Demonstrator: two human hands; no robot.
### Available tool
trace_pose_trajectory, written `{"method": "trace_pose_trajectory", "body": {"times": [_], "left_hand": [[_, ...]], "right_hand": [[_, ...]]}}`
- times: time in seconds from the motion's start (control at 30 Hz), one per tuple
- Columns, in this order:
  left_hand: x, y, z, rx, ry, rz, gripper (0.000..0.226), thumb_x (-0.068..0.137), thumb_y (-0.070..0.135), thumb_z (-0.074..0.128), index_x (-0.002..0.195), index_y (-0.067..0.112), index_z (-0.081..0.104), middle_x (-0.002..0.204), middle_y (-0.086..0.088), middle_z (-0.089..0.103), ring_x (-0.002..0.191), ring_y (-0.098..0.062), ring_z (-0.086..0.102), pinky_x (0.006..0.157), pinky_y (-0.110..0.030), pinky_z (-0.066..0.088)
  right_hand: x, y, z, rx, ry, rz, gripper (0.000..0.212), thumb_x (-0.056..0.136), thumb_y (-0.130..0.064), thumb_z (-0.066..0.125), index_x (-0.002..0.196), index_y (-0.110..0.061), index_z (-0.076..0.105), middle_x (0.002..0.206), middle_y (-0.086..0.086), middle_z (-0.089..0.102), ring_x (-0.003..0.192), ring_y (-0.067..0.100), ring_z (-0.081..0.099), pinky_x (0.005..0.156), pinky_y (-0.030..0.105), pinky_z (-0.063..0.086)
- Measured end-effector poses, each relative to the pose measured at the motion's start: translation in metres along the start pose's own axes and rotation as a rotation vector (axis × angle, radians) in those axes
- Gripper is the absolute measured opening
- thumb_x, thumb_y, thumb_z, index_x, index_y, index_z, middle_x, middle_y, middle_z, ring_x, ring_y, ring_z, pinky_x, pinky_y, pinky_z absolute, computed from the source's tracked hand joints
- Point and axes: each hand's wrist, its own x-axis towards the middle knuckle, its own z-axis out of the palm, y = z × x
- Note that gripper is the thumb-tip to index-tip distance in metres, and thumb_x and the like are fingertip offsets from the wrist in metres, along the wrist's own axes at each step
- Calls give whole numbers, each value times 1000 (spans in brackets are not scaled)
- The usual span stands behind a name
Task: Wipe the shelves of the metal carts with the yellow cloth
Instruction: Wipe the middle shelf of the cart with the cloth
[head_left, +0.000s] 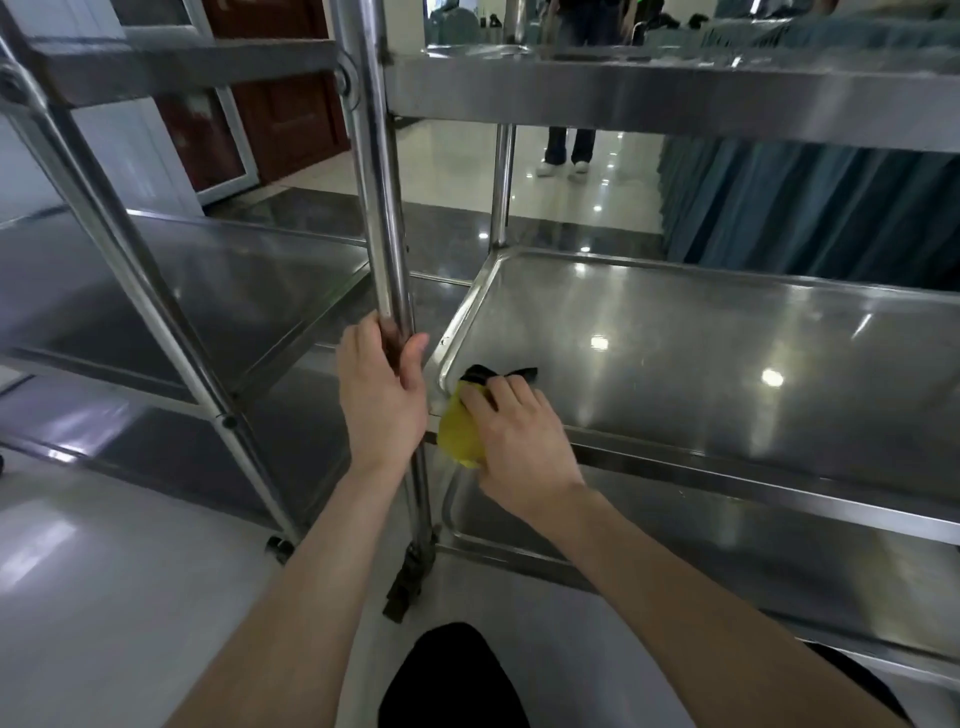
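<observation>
Two steel carts stand side by side. My right hand (514, 441) grips the bunched yellow cloth (460, 434), which has a black edge, at the near left corner of the right cart's middle shelf (727, 364). The cloth lies over the shelf's rim. My left hand (379, 389) grips the upright post (387, 208) at that corner, fingers and thumb curled round it. The left cart's middle shelf (182, 291) lies to the left, bare.
The right cart's top shelf (675, 98) hangs overhead and its bottom shelf (701, 545) lies below. A castor (408, 587) stands by my knee. A person's legs (569, 150) stand beyond the carts. Teal cloth drapes (805, 208) at right; a door (270, 119) behind.
</observation>
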Motion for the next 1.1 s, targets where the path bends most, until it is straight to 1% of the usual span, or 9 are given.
{"method": "trace_pose_trajectory", "body": {"times": [0.23,0.47,0.53,0.6,0.63,0.7,0.8,0.93,1.1], "left_hand": [[-2,-8,5,-24,29,30,24,107,37,62,101,19,48,97,-2,50,89,-17,48,76,-17,37],[-9,-3,8,-23,70,30,31,109,36,61,108,5,58,99,-6,52,91,-20,49,80,-12,38],[-8,-2,7,-27,67,8,30,108,36,62,107,6,58,98,-4,51,91,-23,50,82,-19,44],[-7,1,7,-23,77,-14,30,107,36,64,113,8,58,102,-4,55,95,-28,56,88,-42,54],[-9,5,7,-34,93,-39,32,106,34,65,124,9,59,110,-6,59,103,-29,59,95,-46,55],[-22,22,9,-43,189,-83,55,102,21,69,153,12,48,137,-11,55,125,-26,59,113,-32,49],[-57,49,26,90,306,55,61,97,7,66,155,6,46,143,-22,47,131,-36,54,115,-48,47],[-112,84,77,206,2,300,34,101,9,64,134,3,62,129,-19,59,121,-39,57,105,-51,47],[-151,152,149,192,-278,355,26,109,22,56,130,7,63,119,-12,65,112,-34,57,99,-48,44]], "right_hand": [[15,-18,12,45,66,6,82,63,-25,91,138,-15,59,125,13,60,118,34,55,102,47,51],[6,0,9,66,61,-19,86,60,-25,90,140,-18,59,121,10,60,113,32,55,98,43,50],[-3,9,2,61,54,-15,89,58,-24,91,140,-18,59,121,11,60,112,33,55,97,43,50],[-17,23,-7,48,33,-4,89,59,-24,91,141,-19,57,124,10,59,114,32,55,97,43,50],[-25,33,-12,45,20,8,90,59,-25,91,142,-20,56,125,9,59,116,32,54,97,43,50],[-44,56,-22,32,-2,30,93,58,-26,91,143,-21,55,127,9,59,118,33,55,97,44,50],[-76,97,-33,15,1,53,96,54,-26,92,144,-20,56,124,9,61,114,34,58,95,47,54],[-120,154,-47,10,-1,75,95,58,-30,88,146,-23,54,127,6,60,117,33,58,97,46,52],[-185,233,-72,-7,-12,132,93,61,-36,85,148,-26,53,136,2,59,127,31,54,101,46,48]]}}
